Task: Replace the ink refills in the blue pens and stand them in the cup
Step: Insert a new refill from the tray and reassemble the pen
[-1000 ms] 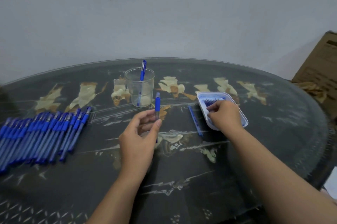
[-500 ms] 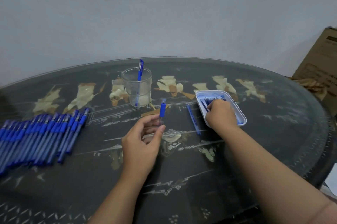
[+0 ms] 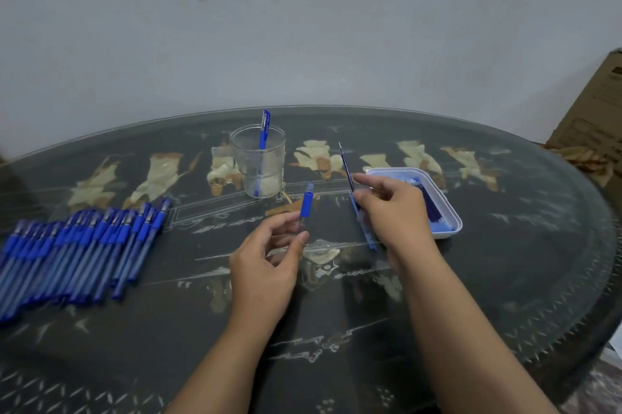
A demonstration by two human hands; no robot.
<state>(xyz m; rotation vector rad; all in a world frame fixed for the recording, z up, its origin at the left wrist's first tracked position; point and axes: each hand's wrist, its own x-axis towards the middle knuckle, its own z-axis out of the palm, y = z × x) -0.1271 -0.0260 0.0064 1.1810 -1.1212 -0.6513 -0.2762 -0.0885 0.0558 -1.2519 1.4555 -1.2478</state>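
Note:
My left hand holds a blue pen barrel upright at the table's middle, grip end up. To its right, my right hand pinches a thin ink refill, tip pointing up and away. A white tray holding several dark blue refills sits just right of that hand. One blue pen stands in the clear cup behind the hands. A row of several blue pens lies flat at the left.
A loose blue pen part lies on the table under my right hand. The round dark glass table has an inlaid pattern. A cardboard box stands beyond the right edge. A grey wall closes the back.
My right hand has come out of the tray, lifting one refill up and to the left. My left hand has kept the barrel upright, roughly in place.

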